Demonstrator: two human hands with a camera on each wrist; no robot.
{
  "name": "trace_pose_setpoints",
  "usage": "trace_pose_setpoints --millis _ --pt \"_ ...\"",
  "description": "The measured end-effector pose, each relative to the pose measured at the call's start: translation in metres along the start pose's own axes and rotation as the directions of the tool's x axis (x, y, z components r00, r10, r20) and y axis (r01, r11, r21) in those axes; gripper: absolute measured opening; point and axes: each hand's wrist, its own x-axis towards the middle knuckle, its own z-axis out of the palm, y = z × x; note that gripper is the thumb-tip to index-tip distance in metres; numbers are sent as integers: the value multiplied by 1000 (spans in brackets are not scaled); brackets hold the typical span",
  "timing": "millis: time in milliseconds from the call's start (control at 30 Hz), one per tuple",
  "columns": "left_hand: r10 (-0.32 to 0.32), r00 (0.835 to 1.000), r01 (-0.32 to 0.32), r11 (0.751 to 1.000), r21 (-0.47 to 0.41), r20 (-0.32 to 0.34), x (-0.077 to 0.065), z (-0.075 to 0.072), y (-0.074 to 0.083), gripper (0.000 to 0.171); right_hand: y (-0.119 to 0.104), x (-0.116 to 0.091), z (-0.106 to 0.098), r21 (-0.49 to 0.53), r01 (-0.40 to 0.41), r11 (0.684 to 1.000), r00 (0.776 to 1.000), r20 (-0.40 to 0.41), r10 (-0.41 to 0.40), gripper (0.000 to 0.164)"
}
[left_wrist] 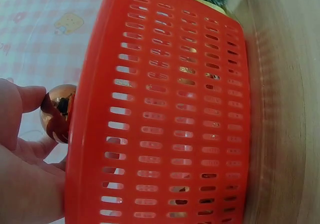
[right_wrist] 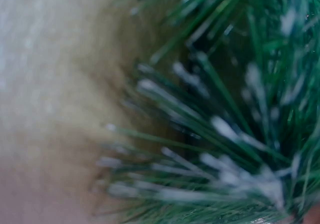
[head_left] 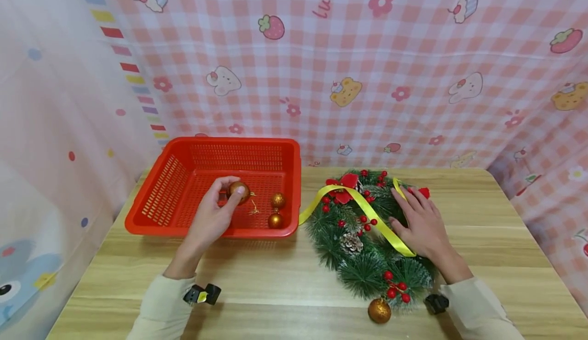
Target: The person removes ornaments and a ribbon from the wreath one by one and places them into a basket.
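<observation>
Left hand (head_left: 213, 215) pinches a gold ball (head_left: 244, 195) between thumb and fingers over the red basket (head_left: 257, 232). Right hand (head_left: 423, 223), well apart, rests nearly straight-fingered on the wreath (head_left: 363, 273) beside the yellow ribbon (head_left: 385, 230).

Pinched above the red basket (head_left: 257, 232) — a round, glossy copper bauble (head_left: 245, 196); flat alongside — a green, red-berried wreath (head_left: 363, 273), yellow ribbon (head_left: 380, 221) draped across.
</observation>
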Motion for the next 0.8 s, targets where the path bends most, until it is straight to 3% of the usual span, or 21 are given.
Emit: trace_pose_setpoints --millis 367,600,800 --pt "-41 999 40 997 70 6 1 2 -3 50 -1 -1 0 -3 -5 1000 1000 -12 5 66" --pt "94 995 -97 986 137 27 -2 18 2 50 -1 0 2 -15 -28 999 1000 -9 28 67" --pt "183 978 -203 942 267 97 -5 50 14 51 -5 1 3 -15 -73 997 997 7 73 70"
